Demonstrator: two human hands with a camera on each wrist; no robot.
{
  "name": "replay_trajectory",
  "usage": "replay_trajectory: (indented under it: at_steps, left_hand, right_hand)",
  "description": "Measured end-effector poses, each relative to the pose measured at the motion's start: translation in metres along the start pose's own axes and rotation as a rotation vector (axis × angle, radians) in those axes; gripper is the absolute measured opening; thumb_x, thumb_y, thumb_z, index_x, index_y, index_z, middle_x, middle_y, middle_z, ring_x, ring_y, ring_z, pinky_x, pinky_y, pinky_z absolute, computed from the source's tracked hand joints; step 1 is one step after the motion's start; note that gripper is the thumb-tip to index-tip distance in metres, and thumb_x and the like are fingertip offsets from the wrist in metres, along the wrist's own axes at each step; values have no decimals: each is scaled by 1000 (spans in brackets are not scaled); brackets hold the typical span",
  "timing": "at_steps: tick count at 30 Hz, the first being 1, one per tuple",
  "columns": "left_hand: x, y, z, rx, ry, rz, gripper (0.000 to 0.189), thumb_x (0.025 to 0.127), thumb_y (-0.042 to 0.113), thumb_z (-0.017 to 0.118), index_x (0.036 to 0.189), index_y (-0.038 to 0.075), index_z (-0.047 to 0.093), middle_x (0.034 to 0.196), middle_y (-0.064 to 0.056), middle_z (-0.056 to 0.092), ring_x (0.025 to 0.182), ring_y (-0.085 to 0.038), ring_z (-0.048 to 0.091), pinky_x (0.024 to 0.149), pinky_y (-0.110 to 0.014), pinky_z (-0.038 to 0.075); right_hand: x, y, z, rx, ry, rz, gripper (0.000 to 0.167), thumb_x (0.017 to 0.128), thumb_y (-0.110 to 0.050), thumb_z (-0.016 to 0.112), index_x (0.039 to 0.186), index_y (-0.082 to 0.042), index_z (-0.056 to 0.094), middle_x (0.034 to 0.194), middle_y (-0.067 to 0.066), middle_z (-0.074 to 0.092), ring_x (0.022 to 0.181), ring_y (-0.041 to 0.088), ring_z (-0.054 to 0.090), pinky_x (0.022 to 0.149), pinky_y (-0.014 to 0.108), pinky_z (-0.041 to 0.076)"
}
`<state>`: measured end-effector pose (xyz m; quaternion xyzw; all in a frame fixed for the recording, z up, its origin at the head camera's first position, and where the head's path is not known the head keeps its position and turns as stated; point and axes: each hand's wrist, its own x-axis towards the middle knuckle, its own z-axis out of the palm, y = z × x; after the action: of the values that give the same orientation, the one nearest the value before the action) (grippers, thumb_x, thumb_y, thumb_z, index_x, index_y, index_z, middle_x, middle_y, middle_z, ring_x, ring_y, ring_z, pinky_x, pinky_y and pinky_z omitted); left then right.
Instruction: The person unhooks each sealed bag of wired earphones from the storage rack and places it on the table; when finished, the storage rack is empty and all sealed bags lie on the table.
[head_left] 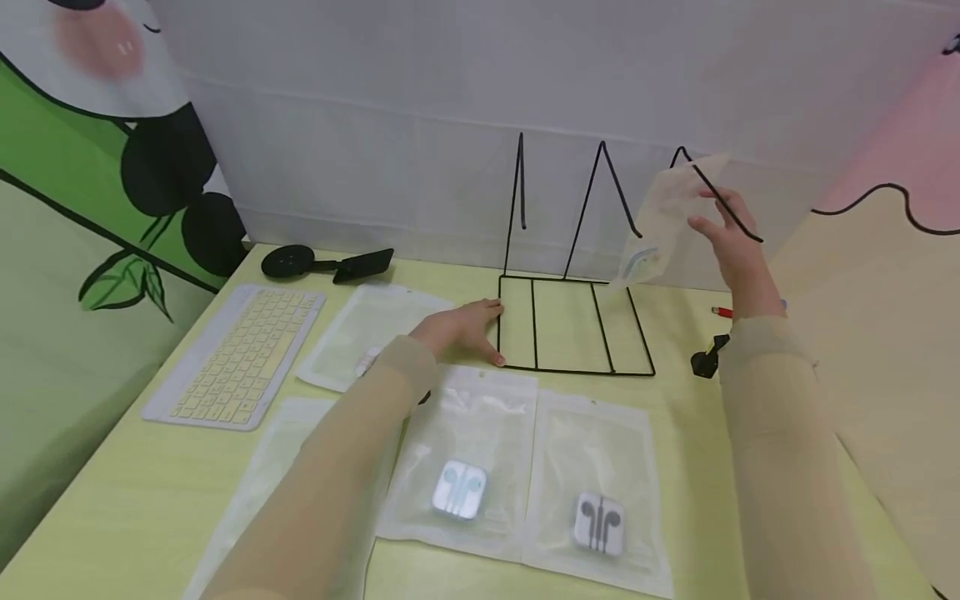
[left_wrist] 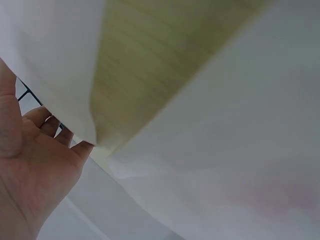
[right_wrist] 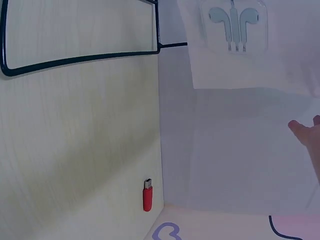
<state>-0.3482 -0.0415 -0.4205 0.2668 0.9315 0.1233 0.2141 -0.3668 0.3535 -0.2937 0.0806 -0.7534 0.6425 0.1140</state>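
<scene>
A black wire rack (head_left: 577,371) with three upright hooks stands at the back of the table. My left hand (head_left: 468,329) rests at the left end of its base, thumb and fingers spread against the bar. At the right-hand hook hangs a translucent pouch (head_left: 660,221), tilted, with a white earphone case (right_wrist: 234,26) inside. Close to that pouch is my raised right hand (head_left: 731,242), its fingers loosely bent and apart from the pouch in the right wrist view. Two flat pouches holding earphone cases (head_left: 460,489) (head_left: 599,523) lie in front of the rack.
More pouches (head_left: 375,321) lie partly under my left arm. On the left are a white keyboard (head_left: 243,354) and a black folding stand (head_left: 322,265). A red USB stick (right_wrist: 147,196) and a small black object (head_left: 707,360) lie right of the rack. A fabric wall (head_left: 420,167) rises behind.
</scene>
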Motion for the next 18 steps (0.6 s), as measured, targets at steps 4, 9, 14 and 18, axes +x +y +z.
replay_trajectory:
  at_steps: [4,9,14,18]
  left_hand:
    - [-2,0,0,-1,2,-9,111,72,60,72,152,12,12,159,-2,4,146,-24,4,117,-41,10]
    - [1,4,0,14,-4,-2,111,72,61,71,152,12,12,159,-2,5,146,-23,4,117,-40,10]
    - [0,7,-1,-1,-8,-5,110,73,59,72,152,11,12,159,-3,5,146,-24,4,117,-41,10]
    - [-1,10,-1,-1,-15,-6,110,73,59,71,152,12,11,159,-3,5,146,-24,4,117,-42,9]
  right_hand:
    - [1,5,-1,113,46,-1,37,88,-6,64,122,-15,54,137,-4,39,134,12,25,112,27,21]
    - [-5,13,-6,191,106,-43,31,85,3,65,114,-6,59,105,1,47,97,11,46,82,18,42]
    - [-14,17,-7,214,113,-73,31,82,8,65,110,-4,61,114,1,46,80,11,49,71,15,48]
    - [-23,18,-3,165,122,-88,39,80,13,65,115,-5,60,126,-2,42,97,16,51,72,13,50]
